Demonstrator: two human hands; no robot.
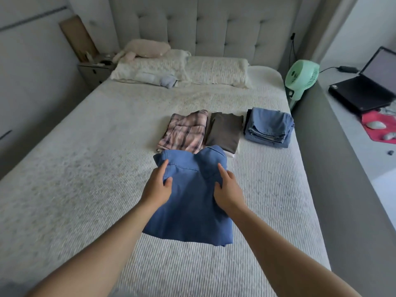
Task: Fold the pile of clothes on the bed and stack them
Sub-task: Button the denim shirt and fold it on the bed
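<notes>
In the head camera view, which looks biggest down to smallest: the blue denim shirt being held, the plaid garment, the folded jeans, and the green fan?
1. blue denim shirt, though it lies nearest the camera, which flatters it.
2. plaid garment and folded jeans: they look about alike, so unranked.
3. green fan, though it stands farther off.

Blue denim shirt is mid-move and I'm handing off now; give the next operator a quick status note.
Left hand: grips the folded blue denim shirt at its left edge.
Right hand: grips its right edge.
Shirt is near the front of the bed.
Done: plaid garment, olive garment and folded jeans lie folded behind it.
Left: probably place the shirt on a pile; no unfolded clothes visible.
</notes>
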